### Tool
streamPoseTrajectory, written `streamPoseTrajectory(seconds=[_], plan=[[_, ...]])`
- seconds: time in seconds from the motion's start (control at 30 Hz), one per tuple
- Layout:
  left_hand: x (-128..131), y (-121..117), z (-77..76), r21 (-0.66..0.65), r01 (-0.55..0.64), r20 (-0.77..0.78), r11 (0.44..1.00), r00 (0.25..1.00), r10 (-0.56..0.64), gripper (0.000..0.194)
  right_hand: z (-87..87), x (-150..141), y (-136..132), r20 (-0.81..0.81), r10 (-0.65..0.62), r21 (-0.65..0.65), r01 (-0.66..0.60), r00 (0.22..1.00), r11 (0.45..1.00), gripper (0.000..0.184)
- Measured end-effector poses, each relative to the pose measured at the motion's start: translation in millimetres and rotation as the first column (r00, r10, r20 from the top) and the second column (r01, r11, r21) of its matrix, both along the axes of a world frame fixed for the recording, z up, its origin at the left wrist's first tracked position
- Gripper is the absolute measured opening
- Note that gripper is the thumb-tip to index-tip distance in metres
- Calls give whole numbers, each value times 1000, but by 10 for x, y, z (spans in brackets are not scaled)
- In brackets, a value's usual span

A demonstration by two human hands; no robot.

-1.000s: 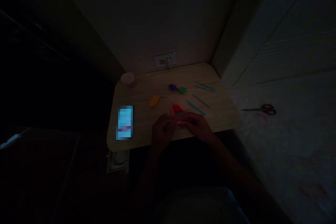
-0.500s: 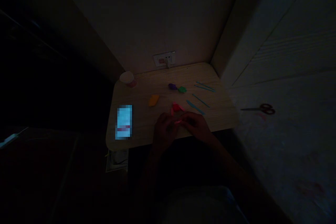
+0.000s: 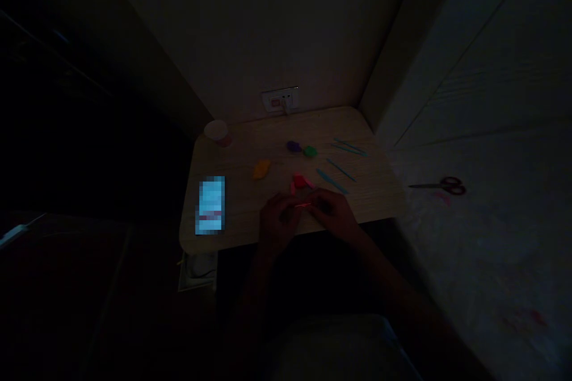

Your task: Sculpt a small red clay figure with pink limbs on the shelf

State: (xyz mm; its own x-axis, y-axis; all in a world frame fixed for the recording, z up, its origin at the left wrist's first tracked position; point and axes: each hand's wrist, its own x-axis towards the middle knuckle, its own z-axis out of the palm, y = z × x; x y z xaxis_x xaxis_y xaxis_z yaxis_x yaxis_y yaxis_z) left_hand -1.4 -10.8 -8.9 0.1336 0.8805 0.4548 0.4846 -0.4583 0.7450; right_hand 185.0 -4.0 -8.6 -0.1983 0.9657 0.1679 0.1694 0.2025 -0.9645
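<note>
The scene is very dark. My left hand (image 3: 276,223) and my right hand (image 3: 334,212) meet at the near edge of a small wooden table (image 3: 250,202). Between their fingertips they pinch a small pink piece of clay (image 3: 303,205). Both hands have their fingers curled around it. Just beyond the hands lies a red clay lump (image 3: 300,181). Farther back sit an orange lump (image 3: 261,169), a purple lump (image 3: 293,146) and a green lump (image 3: 310,151).
A lit phone (image 3: 210,205) lies at the table's left. Several thin blue modelling tools (image 3: 342,169) lie at the right. A small cup (image 3: 217,131) stands at the back left, a wall socket (image 3: 280,100) behind. Scissors (image 3: 440,186) lie on the surface to the right.
The hands have stayed together on the pink piece, with only small finger movement. The view has shifted slightly.
</note>
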Motion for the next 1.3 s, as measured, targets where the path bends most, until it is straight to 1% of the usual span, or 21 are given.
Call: streamPoseTrajectory(seconds=[0.1, 0.27, 0.33, 0.4, 0.43, 0.53, 0.6, 0.67, 0.73, 0.77, 0.8, 0.87, 0.9, 0.97, 1.07, 1.17, 1.23, 1.3], plan=[[-2, 3, 18, -2, 12, -3, 1000, 1000, -12, 3, 6, -5, 4, 14, 5, 19, -5, 1000, 1000, 20], [-14, 12, -2, -5, 15, -33, 1000, 999, -15, 3, 25, -13, 1, 40, 19, 36, -20, 999, 999, 21], [-18, 7, -6, 5, 9, -46, 1000, 999, -9, 11, 23, 15, -5, 98, -4, 70, -3, 995, 998, 17], [-16, -3, 1, 29, -2, -93, 1000, 996, 5, 17, 21, 66, -12, 201, -46, 132, 20, 978, 991, 13], [-11, -9, 10, 41, 0, -128, 999, 992, 5, 17, 23, 98, -14, 258, -69, 176, 24, 964, 984, 12], [22, -25, 42, 59, 27, -244, 998, 970, -12, 5, 44, 194, -11, 398, -106, 298, -19, 911, 954, 10], [51, -32, 60, 53, 32, -315, 998, 949, -14, 3, 66, 252, -4, 454, -102, 325, -58, 885, 944, 10], [78, -33, 70, 38, 43, -374, 998, 927, -25, 4, 86, 308, 1, 477, -101, 326, -68, 873, 943, 10], [98, -33, 71, 19, 46, -413, 999, 910, -34, 4, 99, 365, 3, 472, -138, 329, -28, 871, 944, 13], [105, -32, 68, 15, 43, -422, 999, 906, -32, 4, 102, 392, 2, 470, -183, 333, 19, 863, 943, 15], [112, -31, 64, 17, 36, -424, 999, 905, -26, 4, 103, 416, -1, 477, -242, 334, 81, 845, 939, 17], [124, -30, 55, 37, 23, -408, 999, 913, -6, 4, 101, 446, -9, 517, -368, 329, 218, 773, 919, 18], [129, -30, 50, 48, 20, -397, 999, 918, 1, 7, 98, 448, -13, 546, -413, 322, 273, 729, 907, 19], [142, -26, 45, 56, 17, -391, 998, 920, 7, 13, 91, 427, -20, 604, -450, 299, 337, 657, 893, 23], [159, -14, 46, 26, 19, -410, 999, 912, -7, 7, 85, 366, -6, 673, -449, 269, 371, 588, 889, 27], [172, -4, 54, 6, 20, -412, 1000, 911, -16, 8, 110, 329, 48, 728, -444, 245, 406, 523, 880, 20], [178, -3, 60, 10, 7, -420, 1000, 908, -2, 8, 147, 325, 92, 776, -404, 197, 421, 485, 885, 18], [182, -7, 65, 22, -5, -437, 1000, 900, 14, 7, 190, 326, 127, 828, -328, 128, 418, 454, 899, 20]])
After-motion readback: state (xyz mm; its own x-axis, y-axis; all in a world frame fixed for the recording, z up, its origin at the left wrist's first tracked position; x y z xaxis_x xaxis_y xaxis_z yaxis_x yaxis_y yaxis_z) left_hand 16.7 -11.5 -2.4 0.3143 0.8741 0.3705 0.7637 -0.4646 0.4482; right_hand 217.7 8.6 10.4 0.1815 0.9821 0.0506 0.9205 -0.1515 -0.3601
